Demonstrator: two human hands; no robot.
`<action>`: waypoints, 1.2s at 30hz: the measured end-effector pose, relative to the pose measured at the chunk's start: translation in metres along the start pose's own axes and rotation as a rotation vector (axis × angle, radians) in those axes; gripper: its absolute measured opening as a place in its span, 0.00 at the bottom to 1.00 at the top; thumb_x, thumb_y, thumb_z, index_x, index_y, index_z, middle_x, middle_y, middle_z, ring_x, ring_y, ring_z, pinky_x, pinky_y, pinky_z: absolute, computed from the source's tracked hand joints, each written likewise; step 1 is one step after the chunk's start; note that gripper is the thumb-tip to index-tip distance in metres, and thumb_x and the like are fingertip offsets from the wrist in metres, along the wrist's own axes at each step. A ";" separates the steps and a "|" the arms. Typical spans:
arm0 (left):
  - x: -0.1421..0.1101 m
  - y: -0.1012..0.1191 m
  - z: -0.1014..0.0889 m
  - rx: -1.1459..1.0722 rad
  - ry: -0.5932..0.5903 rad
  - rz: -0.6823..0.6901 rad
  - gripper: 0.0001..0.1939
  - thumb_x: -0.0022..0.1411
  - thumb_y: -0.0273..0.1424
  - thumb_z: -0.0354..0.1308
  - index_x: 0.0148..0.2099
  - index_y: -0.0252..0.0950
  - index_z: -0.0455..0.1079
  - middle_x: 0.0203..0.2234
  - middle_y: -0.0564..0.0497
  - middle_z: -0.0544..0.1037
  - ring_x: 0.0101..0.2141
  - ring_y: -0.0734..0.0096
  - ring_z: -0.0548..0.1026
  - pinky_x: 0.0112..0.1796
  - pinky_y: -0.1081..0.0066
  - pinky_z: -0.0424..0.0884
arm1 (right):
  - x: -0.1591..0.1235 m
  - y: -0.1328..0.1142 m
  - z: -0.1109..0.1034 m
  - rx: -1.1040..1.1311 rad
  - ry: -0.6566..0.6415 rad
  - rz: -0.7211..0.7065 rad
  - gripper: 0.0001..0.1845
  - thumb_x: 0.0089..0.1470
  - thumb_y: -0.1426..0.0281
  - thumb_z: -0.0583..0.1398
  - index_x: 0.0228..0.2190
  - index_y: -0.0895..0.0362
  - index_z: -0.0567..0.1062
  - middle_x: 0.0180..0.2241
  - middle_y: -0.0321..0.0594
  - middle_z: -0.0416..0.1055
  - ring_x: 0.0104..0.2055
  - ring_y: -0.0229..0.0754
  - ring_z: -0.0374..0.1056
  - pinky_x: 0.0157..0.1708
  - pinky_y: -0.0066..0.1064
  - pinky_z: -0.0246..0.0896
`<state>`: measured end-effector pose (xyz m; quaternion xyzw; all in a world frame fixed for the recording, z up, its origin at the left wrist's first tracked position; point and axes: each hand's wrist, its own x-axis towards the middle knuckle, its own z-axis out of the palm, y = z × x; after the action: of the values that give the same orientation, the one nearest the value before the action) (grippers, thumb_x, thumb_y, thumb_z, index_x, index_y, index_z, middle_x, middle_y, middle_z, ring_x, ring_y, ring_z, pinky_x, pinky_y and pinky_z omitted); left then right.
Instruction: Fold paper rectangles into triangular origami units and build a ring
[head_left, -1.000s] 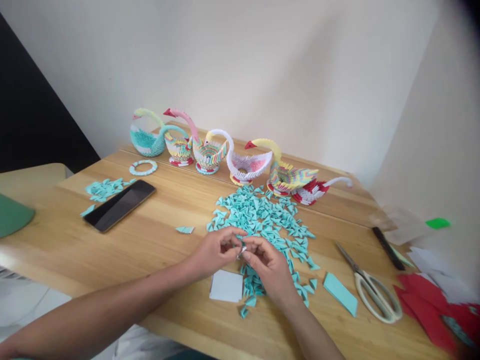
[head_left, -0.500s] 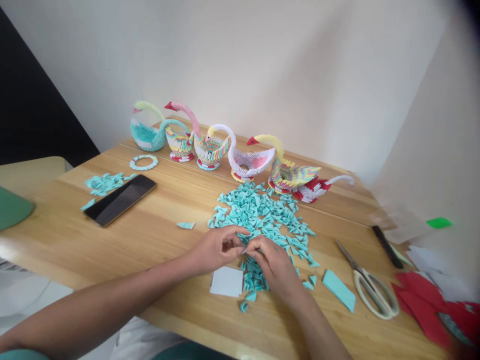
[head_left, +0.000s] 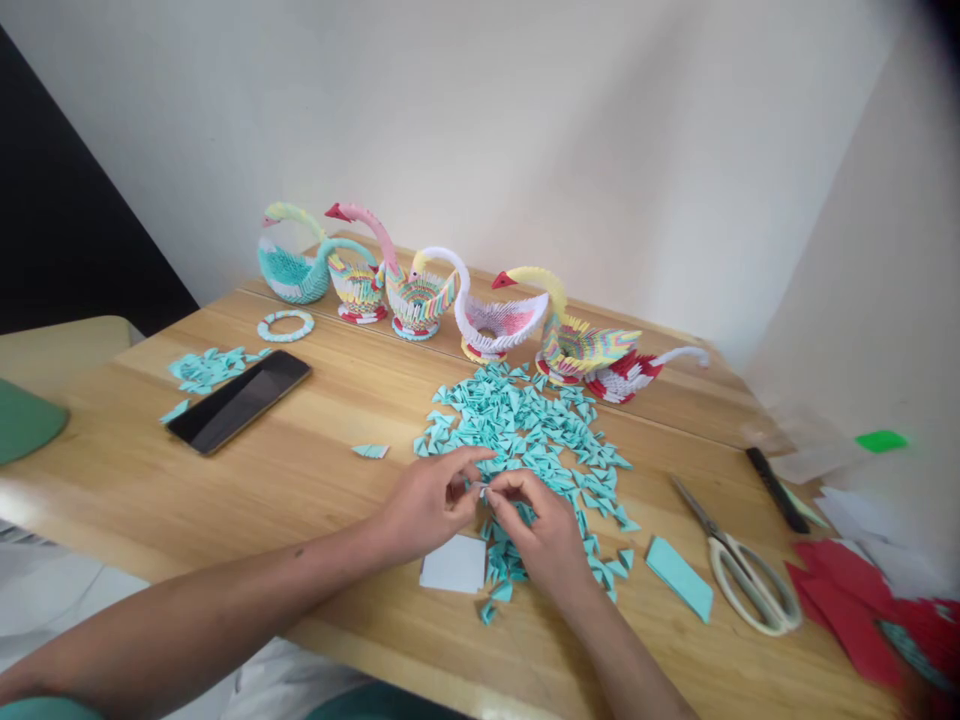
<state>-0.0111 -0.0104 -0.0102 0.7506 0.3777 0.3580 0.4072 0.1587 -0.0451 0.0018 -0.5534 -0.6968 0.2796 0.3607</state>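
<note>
A small white piece of folded paper point(head_left: 481, 488) is pinched between my two hands. My left hand point(head_left: 439, 500) grips its left side with thumb and fingertips, the forefinger reaching over the top. From the right, my right hand point(head_left: 536, 520) holds it between thumb and forefinger. Beneath and behind the fingers spreads a heap of turquoise folded paper triangles point(head_left: 517, 420). By my left wrist lies a stack of white paper rectangles point(head_left: 454, 564). Much of the held piece is hidden by my fingertips.
Folded-paper swans point(head_left: 491, 320) line the table's back edge. At left are a phone point(head_left: 240, 400), a paper ring point(head_left: 286, 326) and more turquoise triangles point(head_left: 210, 369). Scissors point(head_left: 742, 570), turquoise paper strips point(head_left: 679, 578) and red paper point(head_left: 847, 600) lie at right.
My hands have shifted slightly, and the white piece between them is turned and sits a little higher and further left. My right fingers have opened out a little.
</note>
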 end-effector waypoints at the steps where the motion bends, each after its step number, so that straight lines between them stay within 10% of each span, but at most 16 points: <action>1: 0.000 0.001 0.001 -0.009 0.010 -0.006 0.19 0.59 0.26 0.51 0.54 0.36 0.65 0.29 0.53 0.74 0.24 0.76 0.69 0.28 0.77 0.67 | 0.000 0.000 0.001 0.036 0.016 0.018 0.04 0.56 0.68 0.57 0.32 0.53 0.72 0.31 0.37 0.75 0.32 0.40 0.71 0.34 0.29 0.64; 25: -0.007 -0.006 0.008 0.334 0.107 0.297 0.18 0.65 0.29 0.52 0.57 0.42 0.63 0.43 0.48 0.76 0.42 0.68 0.74 0.43 0.69 0.70 | 0.003 0.001 0.007 0.569 0.077 0.287 0.11 0.50 0.62 0.62 0.32 0.56 0.74 0.26 0.35 0.70 0.28 0.37 0.65 0.29 0.27 0.62; 30: -0.001 -0.002 0.003 -0.056 0.080 0.034 0.20 0.62 0.34 0.55 0.55 0.36 0.64 0.38 0.48 0.77 0.34 0.70 0.74 0.37 0.71 0.70 | 0.002 0.002 0.004 0.411 0.137 0.177 0.07 0.52 0.65 0.61 0.30 0.56 0.74 0.27 0.35 0.71 0.29 0.38 0.66 0.30 0.27 0.63; 36: 0.010 -0.009 -0.004 -0.398 -0.090 -0.217 0.15 0.59 0.39 0.55 0.29 0.31 0.70 0.18 0.55 0.68 0.21 0.78 0.65 0.23 0.78 0.61 | 0.000 0.003 0.004 0.226 0.166 0.053 0.05 0.53 0.68 0.60 0.31 0.55 0.76 0.29 0.37 0.74 0.32 0.40 0.70 0.35 0.30 0.64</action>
<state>-0.0120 0.0032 -0.0140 0.6255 0.3598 0.3457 0.5998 0.1577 -0.0442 -0.0031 -0.5484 -0.6139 0.3192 0.4697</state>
